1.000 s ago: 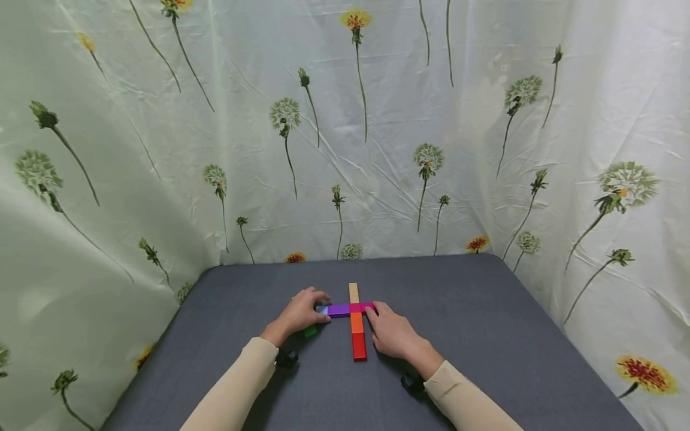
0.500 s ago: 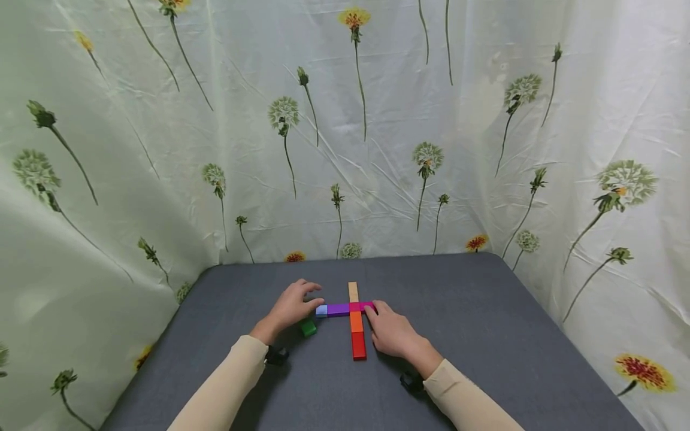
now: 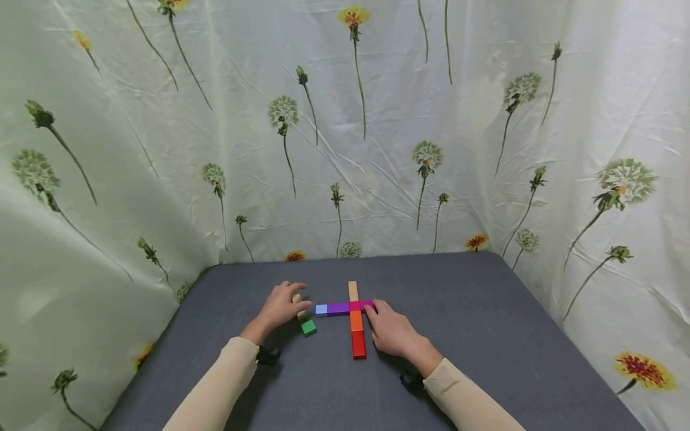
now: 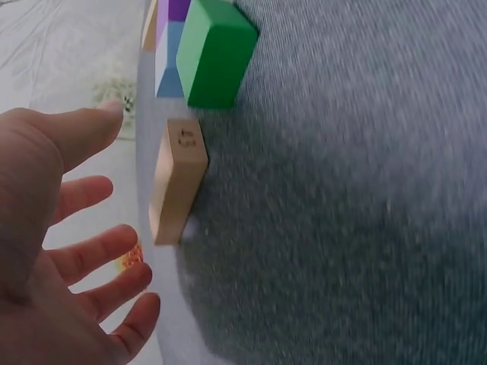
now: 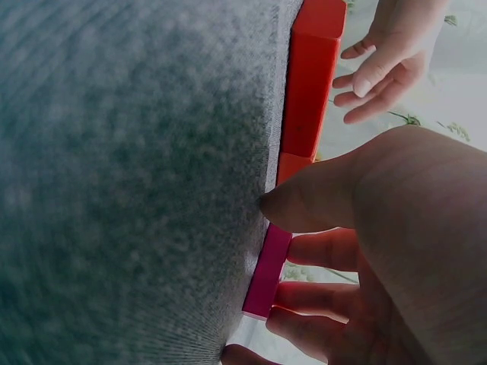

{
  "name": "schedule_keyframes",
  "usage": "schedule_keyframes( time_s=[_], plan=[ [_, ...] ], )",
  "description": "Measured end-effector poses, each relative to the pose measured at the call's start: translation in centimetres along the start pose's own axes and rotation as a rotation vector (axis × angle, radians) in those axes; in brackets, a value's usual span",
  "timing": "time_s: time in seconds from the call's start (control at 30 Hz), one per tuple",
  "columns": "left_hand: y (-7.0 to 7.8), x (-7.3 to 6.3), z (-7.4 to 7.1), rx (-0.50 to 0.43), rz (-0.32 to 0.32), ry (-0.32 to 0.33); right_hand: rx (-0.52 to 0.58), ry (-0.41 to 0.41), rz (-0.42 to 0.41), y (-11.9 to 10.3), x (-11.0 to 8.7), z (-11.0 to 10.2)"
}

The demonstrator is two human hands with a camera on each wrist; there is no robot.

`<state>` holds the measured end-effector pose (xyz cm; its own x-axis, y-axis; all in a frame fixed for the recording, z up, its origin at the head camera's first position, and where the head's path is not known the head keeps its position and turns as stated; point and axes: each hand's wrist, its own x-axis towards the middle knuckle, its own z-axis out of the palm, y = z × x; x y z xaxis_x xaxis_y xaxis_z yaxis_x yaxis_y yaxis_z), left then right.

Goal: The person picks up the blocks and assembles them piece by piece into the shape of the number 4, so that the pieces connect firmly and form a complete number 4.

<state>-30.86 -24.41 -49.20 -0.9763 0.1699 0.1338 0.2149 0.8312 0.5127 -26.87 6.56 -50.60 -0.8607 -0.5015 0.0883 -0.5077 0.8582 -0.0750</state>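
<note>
My left hand hovers with its fingers spread above a plain wooden block, partly hidden beneath it in the head view. Nothing is held there. Closer to me lies a green block. Flat blocks form a cross on the table: light blue and purple on the left, natural wood at the far end, orange and red toward me. With thumb and fingers on opposite sides, my right hand holds the magenta block of the right arm.
A dark grey cloth-covered table spreads around the blocks. Behind it and along both sides hangs a pale curtain printed with dandelions. Each wrist wears a black band, the left one and the right one.
My left hand has let go of the light blue block and moved left, over the plain wooden block. The green block shows more fully. My right hand stays in place.
</note>
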Motion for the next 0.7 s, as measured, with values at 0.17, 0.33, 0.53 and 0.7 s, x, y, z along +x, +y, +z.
schedule_keyframes(
  time_s=[0.17,0.33,0.53,0.7],
  plan=[
    [-0.9,-0.1,-0.3,0.021,-0.045,-0.02,-0.018,0.011,-0.005,-0.1,-0.1,-0.2],
    [-1.7,-0.1,-0.4,0.024,-0.077,-0.065,-0.02,0.001,0.004,-0.1,0.0,-0.5],
    [-2.0,-0.2,-0.4,0.037,-0.067,-0.077,-0.016,-0.006,0.004,-0.1,0.0,-0.5],
    [-2.1,-0.5,-0.3,0.034,-0.065,-0.077,-0.02,-0.012,0.003,-0.1,0.0,-0.5]
  ],
)
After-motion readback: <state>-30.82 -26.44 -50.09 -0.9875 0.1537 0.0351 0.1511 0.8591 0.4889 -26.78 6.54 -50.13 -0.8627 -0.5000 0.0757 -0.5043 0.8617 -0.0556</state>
